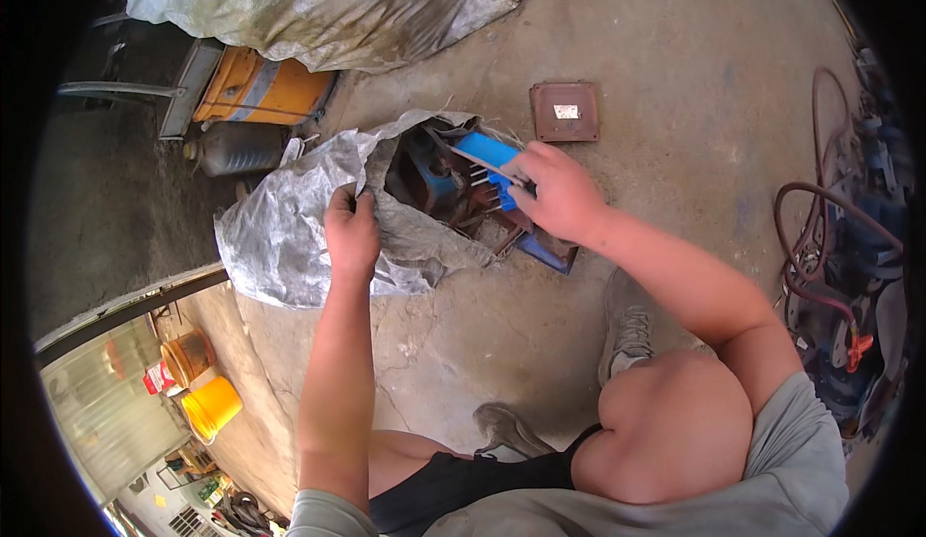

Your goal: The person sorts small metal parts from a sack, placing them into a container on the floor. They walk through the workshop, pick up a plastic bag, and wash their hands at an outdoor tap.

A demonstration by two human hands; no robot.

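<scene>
A silvery-grey woven sack (280,219) lies on its side on the floor, its mouth facing right. My left hand (352,233) is closed, pinching the sack's upper cloth near the mouth. At the mouth, my right hand (559,190) grips a flat blue piece (485,149) by its right end. Beneath that piece, several pale prongs and another bit of blue show; whether they belong to it I cannot tell. Inside the sack, dark, rusty and blue metal parts (434,178) are partly hidden by the cloth. A blue-edged part (546,251) sticks out at the lower right.
On the concrete floor beyond lies a brown square plate (550,99) with a label. A large white sack (318,7), an orange container (256,89) and a clear jug (241,148) stand at upper left. Hoses (822,190) and metal parts lie right. A yellow bucket (212,405) stands lower left.
</scene>
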